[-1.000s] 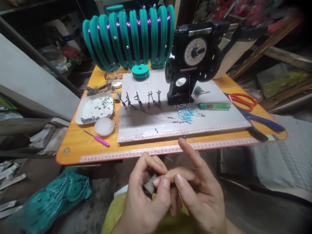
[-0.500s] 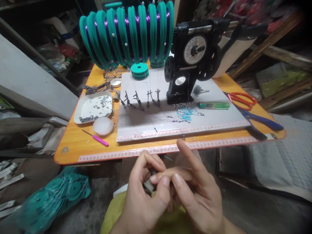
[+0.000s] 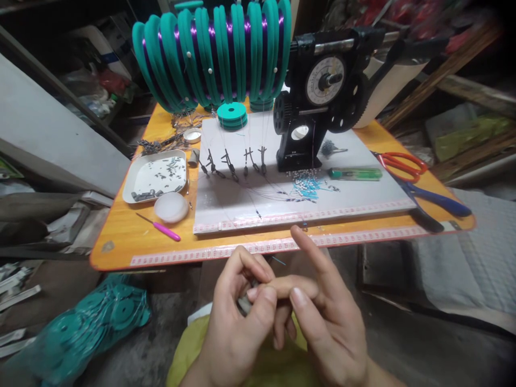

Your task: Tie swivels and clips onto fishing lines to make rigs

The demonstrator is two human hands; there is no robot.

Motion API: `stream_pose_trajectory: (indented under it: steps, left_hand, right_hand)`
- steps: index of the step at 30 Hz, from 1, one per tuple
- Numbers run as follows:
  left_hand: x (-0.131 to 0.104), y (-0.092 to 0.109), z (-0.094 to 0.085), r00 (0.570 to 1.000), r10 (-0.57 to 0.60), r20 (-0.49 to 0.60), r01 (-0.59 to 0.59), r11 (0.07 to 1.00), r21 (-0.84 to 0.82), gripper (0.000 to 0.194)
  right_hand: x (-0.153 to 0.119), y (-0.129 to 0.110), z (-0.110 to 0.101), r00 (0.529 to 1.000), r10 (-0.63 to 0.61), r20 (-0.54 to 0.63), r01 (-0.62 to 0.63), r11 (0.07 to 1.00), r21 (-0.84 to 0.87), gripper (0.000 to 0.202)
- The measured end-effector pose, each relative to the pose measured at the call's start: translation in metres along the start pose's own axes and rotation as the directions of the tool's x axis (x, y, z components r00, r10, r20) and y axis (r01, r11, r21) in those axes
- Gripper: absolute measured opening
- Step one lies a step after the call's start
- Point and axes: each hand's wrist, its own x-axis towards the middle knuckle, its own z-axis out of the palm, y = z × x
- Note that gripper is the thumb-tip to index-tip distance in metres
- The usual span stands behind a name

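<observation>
My left hand [image 3: 244,317] is closed around a small grey piece [image 3: 244,305], mostly hidden behind the fingers. Against its fingertips, my right hand [image 3: 330,317] is pinched with the thumb and middle finger, while its index finger points up. What the right fingers hold is too small or hidden to name. Just beyond the fingers shows a thin blue stick [image 3: 278,260]. Both hands are above the lap, in front of the table edge. Ahead, several dark swivels [image 3: 231,171] hang on fine lines above the white board [image 3: 226,215].
Teal spools [image 3: 212,59] with purple line sit on a shaft beside a black machine [image 3: 300,145]. Around the board are a white tray [image 3: 126,185], a pink-handled hook [image 3: 167,231], blue and white beads [image 3: 305,185], a green cutter [image 3: 355,173], red-handled scissors [image 3: 403,164] and blue-handled pliers [image 3: 439,201].
My right thumb has slid slightly right, apart from the left thumb. The lower right fingers show more. The left hand stays nearly in place around the grey piece.
</observation>
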Motion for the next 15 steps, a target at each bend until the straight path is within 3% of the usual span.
stream_pose_trajectory:
  steps: [3, 6, 10, 12, 15]
  left_hand:
    - [0.0, -0.001, 0.001, 0.999, -0.052, 0.011, 0.052, 0.996, -0.076, 0.013]
    - [0.002, -0.002, 0.002, 0.992, 0.025, -0.122, -0.04, 0.991, -0.124, 0.011]
    - [0.008, 0.0, -0.001, 0.893, 0.259, -0.368, -0.317, 0.943, -0.106, 0.009]
    - [0.01, 0.001, -0.005, 0.853, 0.306, -0.423, -0.372, 0.924, -0.083, 0.013]
    - [0.011, 0.001, -0.009, 0.839, 0.331, -0.433, -0.374, 0.927, -0.017, 0.022]
  right_hand:
    - [0.0, 0.002, 0.002, 0.998, 0.053, -0.041, -0.051, 0.998, 0.044, 0.054]
    - [0.001, 0.002, 0.005, 0.993, 0.054, -0.109, -0.046, 0.996, 0.073, 0.048]
    - [0.001, 0.0, 0.006, 0.992, 0.023, -0.128, -0.014, 0.997, 0.07, 0.046]
    - [0.0, -0.001, 0.006, 0.991, 0.028, -0.128, -0.02, 0.998, 0.066, 0.046]
    - [-0.001, -0.002, 0.007, 0.989, 0.044, -0.138, -0.036, 0.997, 0.065, 0.045]
